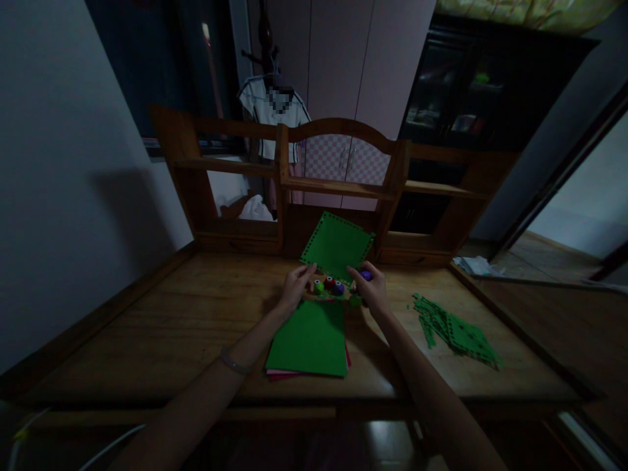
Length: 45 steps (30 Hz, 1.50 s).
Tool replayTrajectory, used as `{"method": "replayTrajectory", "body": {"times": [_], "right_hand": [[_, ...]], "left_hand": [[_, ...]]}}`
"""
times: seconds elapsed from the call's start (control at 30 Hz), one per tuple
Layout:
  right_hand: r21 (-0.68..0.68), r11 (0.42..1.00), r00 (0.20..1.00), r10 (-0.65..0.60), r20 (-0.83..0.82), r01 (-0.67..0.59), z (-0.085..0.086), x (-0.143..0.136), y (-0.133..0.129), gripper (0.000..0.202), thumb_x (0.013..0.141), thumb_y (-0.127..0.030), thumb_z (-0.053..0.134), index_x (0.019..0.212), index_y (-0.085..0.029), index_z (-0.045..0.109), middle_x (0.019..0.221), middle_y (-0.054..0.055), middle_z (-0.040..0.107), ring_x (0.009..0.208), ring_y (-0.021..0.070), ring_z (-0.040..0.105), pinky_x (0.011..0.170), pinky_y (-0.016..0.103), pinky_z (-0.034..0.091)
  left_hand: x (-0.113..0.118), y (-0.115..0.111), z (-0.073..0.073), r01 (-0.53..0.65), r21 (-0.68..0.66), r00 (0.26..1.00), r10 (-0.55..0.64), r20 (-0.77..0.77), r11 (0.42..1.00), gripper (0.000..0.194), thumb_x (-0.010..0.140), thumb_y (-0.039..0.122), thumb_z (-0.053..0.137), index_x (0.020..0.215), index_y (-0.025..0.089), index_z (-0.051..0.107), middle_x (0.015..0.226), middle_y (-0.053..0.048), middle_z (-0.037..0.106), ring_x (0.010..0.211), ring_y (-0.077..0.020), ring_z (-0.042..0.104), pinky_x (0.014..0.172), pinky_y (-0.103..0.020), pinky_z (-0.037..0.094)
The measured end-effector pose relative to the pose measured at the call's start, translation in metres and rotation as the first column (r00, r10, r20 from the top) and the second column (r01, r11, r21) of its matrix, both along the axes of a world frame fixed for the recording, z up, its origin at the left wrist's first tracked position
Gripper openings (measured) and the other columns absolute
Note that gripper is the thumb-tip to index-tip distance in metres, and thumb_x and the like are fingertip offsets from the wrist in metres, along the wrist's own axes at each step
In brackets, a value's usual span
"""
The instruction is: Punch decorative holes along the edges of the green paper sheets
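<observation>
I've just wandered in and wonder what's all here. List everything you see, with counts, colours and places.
holed sheet: one, green, at both hands
round item: one, purple, in the right hand
eyed figures: three, green, red, purple, between the hands
paper stack: one, green over pink and red, desk front
holed pieces: uncounted, green, desk right
desk: one, brown wood, with shelves behind
shirt: one, white, hanging behind
wardrobe: one, pale pink, at the back
cabinet: one, black, back right
bracelet: one, pale, left wrist
left hand: one, bare, sheet's left
right hand: one, bare, sheet's right
</observation>
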State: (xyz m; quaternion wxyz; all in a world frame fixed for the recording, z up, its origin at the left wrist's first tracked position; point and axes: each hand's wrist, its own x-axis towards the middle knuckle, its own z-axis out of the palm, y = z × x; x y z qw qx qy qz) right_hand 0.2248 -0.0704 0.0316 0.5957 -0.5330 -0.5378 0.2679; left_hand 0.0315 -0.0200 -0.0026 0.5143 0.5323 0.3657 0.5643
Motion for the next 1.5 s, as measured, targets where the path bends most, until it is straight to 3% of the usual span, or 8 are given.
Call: {"method": "replayTrajectory", "body": {"times": [0.3, 0.57, 1.07, 1.5], "right_hand": [[0.009, 1.0, 1.0, 0.017, 0.001, -0.017, -0.001, 0.002, 0.001, 0.044, 0.067, -0.063, 0.064, 0.074, -0.021, 0.053, 0.052, -0.007, 0.047, 0.041, 0.0107, 0.05, 0.034, 0.019, 0.039], [0.017, 1.0, 0.999, 0.02, 0.025, -0.021, -0.001, 0.004, 0.001, 0.043, 0.068, -0.062, 0.064, 0.071, -0.021, 0.051, 0.052, -0.006, 0.045, 0.041, 0.0111, 0.05, 0.033, 0.019, 0.037], [0.026, 0.999, 1.0, 0.024, 0.019, -0.024, -0.003, 0.003, 0.003, 0.044, 0.067, -0.062, 0.065, 0.071, -0.021, 0.051, 0.055, -0.006, 0.048, 0.042, 0.0104, 0.051, 0.036, 0.019, 0.041], [0.009, 0.999, 0.999, 0.035, 0.026, -0.035, 0.0, 0.002, -0.001, 0.044, 0.068, -0.063, 0.064, 0.071, -0.021, 0.051, 0.05, -0.007, 0.046, 0.041, 0.011, 0.052, 0.033, 0.018, 0.037]], "left_hand": [[0.001, 0.004, -0.008, 0.051, 0.012, 0.999, -0.051, 0.017, 0.999, 0.046, 0.075, 0.059, 0.061, 0.072, 0.014, 0.063, 0.059, -0.001, 0.059, 0.042, -0.0078, 0.049, 0.045, -0.02, 0.036], [0.003, 0.002, -0.003, 0.045, 0.007, 0.999, -0.045, -0.015, 0.999, 0.047, 0.073, 0.061, 0.062, 0.068, 0.014, 0.063, 0.063, -0.002, 0.062, 0.043, -0.0081, 0.05, 0.045, -0.021, 0.036], [0.003, -0.001, 0.0, 0.042, 0.028, 0.999, -0.041, -0.024, 0.999, 0.042, 0.072, 0.056, 0.065, 0.07, 0.014, 0.063, 0.061, -0.001, 0.061, 0.04, -0.0069, 0.047, 0.042, -0.02, 0.035], [0.003, 0.0, -0.001, 0.033, 0.038, 0.998, -0.031, -0.048, 0.999, 0.041, 0.074, 0.054, 0.065, 0.069, 0.014, 0.063, 0.059, 0.0, 0.058, 0.042, -0.0068, 0.046, 0.043, -0.021, 0.035]]}}
